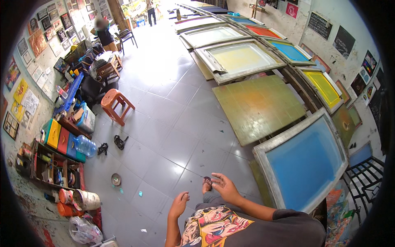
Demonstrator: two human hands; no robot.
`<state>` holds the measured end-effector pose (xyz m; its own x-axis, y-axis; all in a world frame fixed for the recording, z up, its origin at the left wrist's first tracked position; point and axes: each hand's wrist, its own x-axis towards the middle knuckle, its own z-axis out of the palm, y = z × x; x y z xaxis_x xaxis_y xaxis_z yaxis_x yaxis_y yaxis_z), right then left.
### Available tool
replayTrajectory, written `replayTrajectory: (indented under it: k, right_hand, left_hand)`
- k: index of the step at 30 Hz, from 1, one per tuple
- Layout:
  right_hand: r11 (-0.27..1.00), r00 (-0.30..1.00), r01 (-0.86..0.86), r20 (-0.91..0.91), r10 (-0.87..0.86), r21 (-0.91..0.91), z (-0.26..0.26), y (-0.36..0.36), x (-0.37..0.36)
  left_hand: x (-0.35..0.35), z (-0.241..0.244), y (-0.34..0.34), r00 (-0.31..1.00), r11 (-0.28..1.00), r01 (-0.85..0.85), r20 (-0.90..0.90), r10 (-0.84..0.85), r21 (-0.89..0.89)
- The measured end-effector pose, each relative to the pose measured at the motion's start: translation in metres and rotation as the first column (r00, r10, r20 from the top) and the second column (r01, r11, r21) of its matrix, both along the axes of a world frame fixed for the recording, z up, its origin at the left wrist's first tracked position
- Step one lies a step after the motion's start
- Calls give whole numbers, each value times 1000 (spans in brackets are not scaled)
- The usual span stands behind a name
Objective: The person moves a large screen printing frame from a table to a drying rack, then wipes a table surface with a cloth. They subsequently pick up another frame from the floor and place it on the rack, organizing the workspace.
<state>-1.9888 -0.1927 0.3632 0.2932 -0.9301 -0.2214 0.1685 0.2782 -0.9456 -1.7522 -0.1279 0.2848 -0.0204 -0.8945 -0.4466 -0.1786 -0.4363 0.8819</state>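
Observation:
My left hand [179,204] hangs in front of my body above the tiled floor, its fingers loosely bent and no object visible in it. With fingers spread, my right hand [226,189] is held over my sandalled foot [207,184] and touches nothing. Nearest to the right hand is a large screen-printing frame [260,163] with blue mesh [304,165], lying tilted at the near end of the printing table. Beyond it sits a bare olive-green printing board [259,108]. Farther along is a framed screen with pale yellow mesh [239,57].
An orange plastic stool [114,100], black sandals [120,142] and a small bowl [116,179] are on the floor at left. Paint buckets [86,199] and a wooden shelf [58,168] line the left wall. A black metal rack [364,182] stands at right. Another person [103,34] is farther back.

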Motion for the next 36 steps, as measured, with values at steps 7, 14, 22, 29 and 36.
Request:
replayTrajectory:
  k: [7,14,22,29,36]
  right_hand:
    - [999,998,28,-64,-31,-44,23,-173,50]
    - [970,966,197,-142,-216,-139,23,-304,88]
    - [796,771,585,-197,-606,-157,-5,-412,118]
    - [421,416,906,-87,-905,-43,5,-479,70]
    - [175,167,983,-118,-979,-57,-12,-551,19]
  left_hand:
    - [117,-35,-63,964,953,-251,128,232,168]
    - [220,-73,-149,913,859,-404,78,401,315]
    - [386,-101,-427,968,994,-73,246,50,83]
    - [325,35,-763,932,857,320,298,-207,-404]
    - [152,105,-968,892,816,448,120,-436,-365]
